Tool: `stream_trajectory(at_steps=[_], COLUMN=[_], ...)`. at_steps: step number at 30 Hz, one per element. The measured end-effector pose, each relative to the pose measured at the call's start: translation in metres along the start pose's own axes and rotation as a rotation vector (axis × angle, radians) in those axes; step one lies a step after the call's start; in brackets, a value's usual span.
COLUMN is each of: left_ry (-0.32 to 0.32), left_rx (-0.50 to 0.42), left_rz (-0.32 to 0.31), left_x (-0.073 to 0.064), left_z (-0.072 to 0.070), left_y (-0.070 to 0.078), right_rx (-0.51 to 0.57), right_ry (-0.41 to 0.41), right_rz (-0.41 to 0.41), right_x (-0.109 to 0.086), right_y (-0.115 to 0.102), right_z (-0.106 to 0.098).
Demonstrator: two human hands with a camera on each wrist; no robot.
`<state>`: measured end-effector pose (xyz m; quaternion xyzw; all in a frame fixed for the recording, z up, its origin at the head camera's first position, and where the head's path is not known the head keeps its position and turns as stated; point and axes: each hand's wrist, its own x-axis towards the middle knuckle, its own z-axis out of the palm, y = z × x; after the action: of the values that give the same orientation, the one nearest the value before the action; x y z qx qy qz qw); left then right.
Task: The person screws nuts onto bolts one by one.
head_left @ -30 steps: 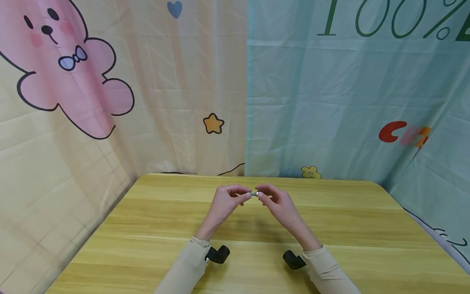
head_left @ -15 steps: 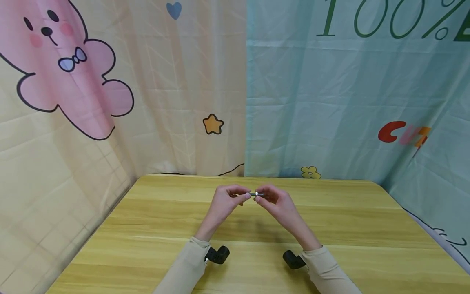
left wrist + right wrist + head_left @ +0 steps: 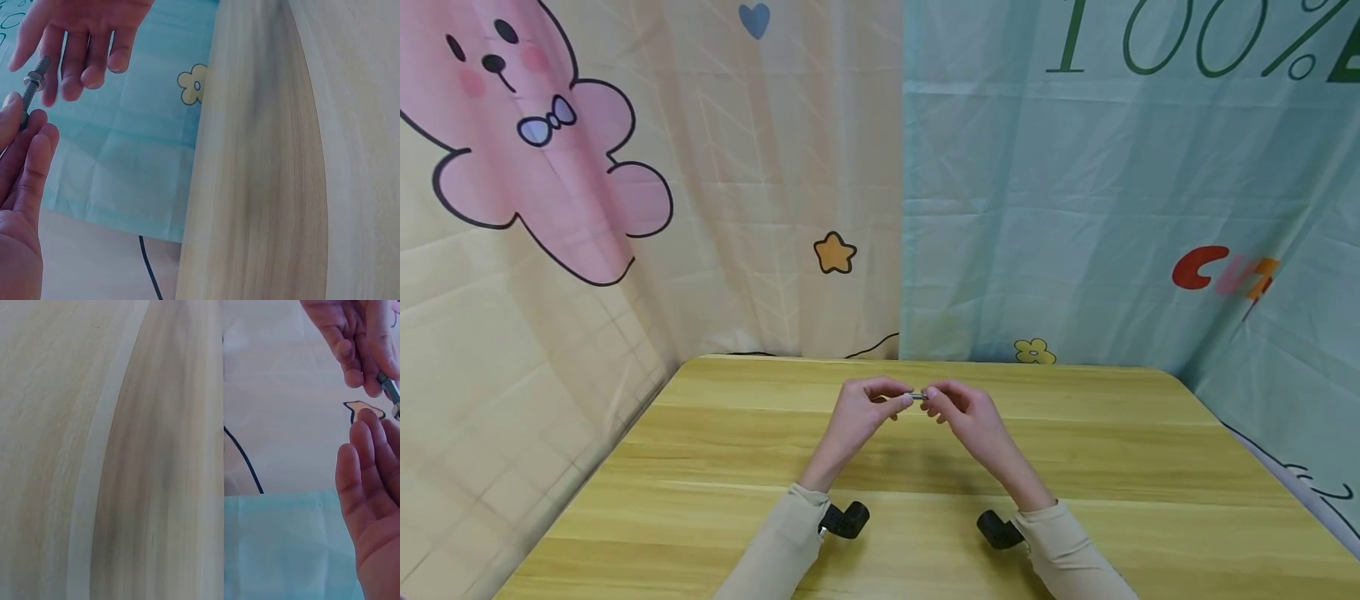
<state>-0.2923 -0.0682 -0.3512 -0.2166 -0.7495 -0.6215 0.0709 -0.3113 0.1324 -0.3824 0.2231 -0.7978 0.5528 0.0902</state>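
Observation:
A metal bolt (image 3: 29,97) carries a hex nut (image 3: 34,79) partway along its thread, seen in the left wrist view. My left hand (image 3: 867,410) pinches the bolt's head end between thumb and fingers. At the threaded end, my right hand (image 3: 968,410) has its thumb and forefinger on either side of the bolt, beside the nut. Its fingers are mostly straight, and a gap shows between thumb and nut in the left wrist view. In the head view the right thumb hides the nut. The right wrist view catches only part of the nut (image 3: 397,411) at its edge.
Both hands are above the far part of a wooden table (image 3: 760,467). Printed curtains (image 3: 790,167) hang behind and along the sides. A black camera sits at each wrist, such as the left camera (image 3: 848,520). A dark cable (image 3: 149,265) runs beyond the table edge.
My right thumb and fingers have shifted around the nut; half a second ago the nut showed between them in the head view. The left hand has stayed still on the bolt.

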Motion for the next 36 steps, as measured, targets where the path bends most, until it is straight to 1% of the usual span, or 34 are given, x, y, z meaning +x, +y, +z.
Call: stream_trajectory(at_steps=[4,9,12,15,19,22,30,33,36], left_ry=[0.004,0.001,-0.002,-0.008,-0.017,-0.014,-0.014,-0.018,-0.020], left_rx=[0.003,0.002,0.000,-0.002,-0.009,-0.010,0.003,-0.006,-0.019], left_rz=[0.003,0.005,0.008,0.012,0.009,0.006,0.001,0.000,-0.001], left_x=[0.0001,0.0006,0.0009,0.0008,0.0004,0.0005,0.0000,0.0002,0.0007], left_z=[-0.0013,-0.0020,-0.0019,-0.0018,-0.0020,-0.0018,-0.0009,-0.0009,-0.0011], left_y=[-0.0011,-0.0028,-0.0031,-0.0029,-0.0021,-0.0016,-0.0027,-0.0023,-0.0013], right_rx=[0.001,0.001,0.004,0.021,0.074,0.083,-0.005,-0.007,-0.011], right_ry=[-0.007,-0.038,-0.051,-0.056,-0.071,-0.073,-0.037,-0.024,-0.008], right_rz=[-0.039,-0.113,-0.134,-0.123,-0.079,-0.050,-0.042,-0.034,-0.054], right_x=[0.0003,0.0018,0.0024,0.0015,-0.0003,-0.0007,0.0005,0.0002,0.0004], right_y=[-0.0017,-0.0034,-0.0028,-0.0026,-0.0019,-0.0009,0.0001,-0.0004,-0.0006], right_z=[-0.0008,0.0002,0.0011,0.0008,-0.0006,-0.0011,-0.0002,0.0001,0.0002])
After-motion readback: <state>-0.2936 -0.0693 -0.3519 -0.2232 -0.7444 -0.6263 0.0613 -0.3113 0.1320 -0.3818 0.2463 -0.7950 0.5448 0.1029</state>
